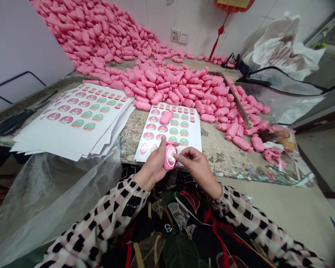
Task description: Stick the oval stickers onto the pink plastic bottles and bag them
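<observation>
My left hand (155, 163) is wrapped round a small pink plastic bottle (166, 165), with its thumb along the left side. An oval pink-and-white sticker (171, 155) lies on the face of this bottle. My right hand (197, 165) is closed, its thumb and forefinger at the right edge of the sticker; whether they pinch it or only press it is hard to see. Just beyond both hands lies a sheet of stickers (195, 138), printed with pink and green labels. Another pink bottle (166, 117) rests on that sheet.
A large heap of pink bottles (162, 83) covers the back of the worn table (212, 158). Sticker sheets (64, 139) are stacked on the left, above a clear plastic bag (58, 193). A wooden strip (237, 98) crosses the heap's right side. Plastic bags (284, 52) stand at right.
</observation>
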`<move>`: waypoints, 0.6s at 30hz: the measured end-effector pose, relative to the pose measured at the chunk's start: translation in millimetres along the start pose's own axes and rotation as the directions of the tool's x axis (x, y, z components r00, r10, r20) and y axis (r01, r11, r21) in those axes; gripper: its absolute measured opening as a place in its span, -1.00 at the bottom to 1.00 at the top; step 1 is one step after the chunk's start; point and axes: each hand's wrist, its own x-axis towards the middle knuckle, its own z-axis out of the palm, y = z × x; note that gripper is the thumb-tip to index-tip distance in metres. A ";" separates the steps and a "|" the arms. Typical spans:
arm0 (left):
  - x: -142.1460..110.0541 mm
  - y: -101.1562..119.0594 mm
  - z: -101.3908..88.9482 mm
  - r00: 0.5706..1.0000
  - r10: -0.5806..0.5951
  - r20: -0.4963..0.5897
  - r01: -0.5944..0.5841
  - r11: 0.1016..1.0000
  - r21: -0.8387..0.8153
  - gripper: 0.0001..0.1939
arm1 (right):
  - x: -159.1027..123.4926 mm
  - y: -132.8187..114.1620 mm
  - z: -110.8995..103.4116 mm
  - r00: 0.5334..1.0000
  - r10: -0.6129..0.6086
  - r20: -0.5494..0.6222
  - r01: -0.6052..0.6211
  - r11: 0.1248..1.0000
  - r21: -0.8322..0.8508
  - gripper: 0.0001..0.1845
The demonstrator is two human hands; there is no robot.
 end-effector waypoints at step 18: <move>-2.6 0.6 0.9 0.999 -0.043 0.027 0.043 0.999 0.017 -0.36 | 1.7 -7.0 -13.3 0.998 0.031 -0.057 -0.052 0.905 -0.422 -0.63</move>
